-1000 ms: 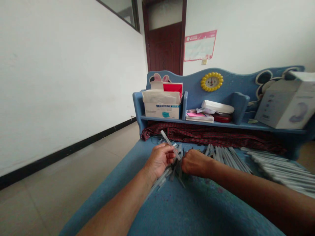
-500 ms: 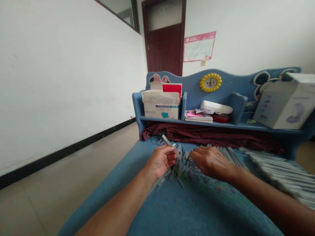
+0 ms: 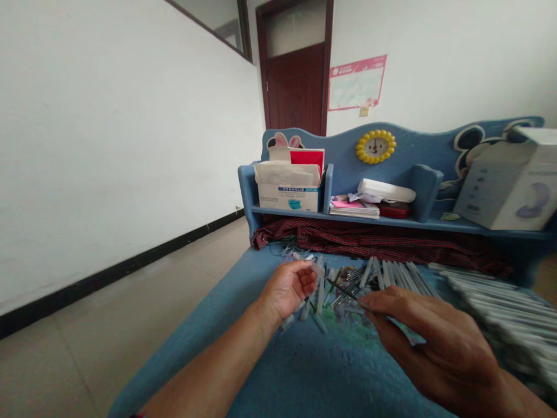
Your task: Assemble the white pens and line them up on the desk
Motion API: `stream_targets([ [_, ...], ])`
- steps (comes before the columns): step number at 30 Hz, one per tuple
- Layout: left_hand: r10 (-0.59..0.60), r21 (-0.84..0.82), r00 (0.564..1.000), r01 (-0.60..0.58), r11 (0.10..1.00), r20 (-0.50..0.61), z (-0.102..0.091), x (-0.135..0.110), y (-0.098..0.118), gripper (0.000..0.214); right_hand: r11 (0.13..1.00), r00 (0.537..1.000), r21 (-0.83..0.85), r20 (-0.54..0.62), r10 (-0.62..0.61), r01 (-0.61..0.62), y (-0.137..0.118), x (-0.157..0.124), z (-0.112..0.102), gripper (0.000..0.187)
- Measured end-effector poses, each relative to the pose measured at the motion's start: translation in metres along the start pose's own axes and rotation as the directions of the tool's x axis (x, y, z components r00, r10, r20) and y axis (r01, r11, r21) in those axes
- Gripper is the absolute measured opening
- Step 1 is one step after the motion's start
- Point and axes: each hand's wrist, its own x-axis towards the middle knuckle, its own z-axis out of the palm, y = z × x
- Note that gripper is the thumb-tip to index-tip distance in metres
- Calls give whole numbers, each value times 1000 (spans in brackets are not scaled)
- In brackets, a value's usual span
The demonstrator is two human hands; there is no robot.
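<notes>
Curling around a bundle of clear plastic tubes on the blue tabletop, the left hand faces the right hand, whose fingertips pinch one thin dark rod beside the scattered pile of grey tubes.

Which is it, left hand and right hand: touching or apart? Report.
Apart. The head view shows loose pen tubes and blue desk surface between the left hand and the right hand.

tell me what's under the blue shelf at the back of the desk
A bunched red checked cloth fills the gap under the shelf along its length. Whatever lies beneath or behind the cloth is covered.
</notes>
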Motion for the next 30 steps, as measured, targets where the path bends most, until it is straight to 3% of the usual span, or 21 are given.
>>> stream_targets([
  [13,-4,-27,1000,3,1000,-5,0,0,0,10,999,999,2,-24,-34,35,1,2,4,14],
  [20,-27,-28,999,28,999,28,2,-2,0,13,996,998,58,-15,69,-68,5,5,7,17],
  [24,-24,-26,999,25,999,30,3,-2,-1,13,996,999,82,-17,46,-44,3,9,7,17],
  [30,-54,-24,996,56,998,75,10,-12,-8,10,992,996,92,27,82,-84,15,16,25,12],
])
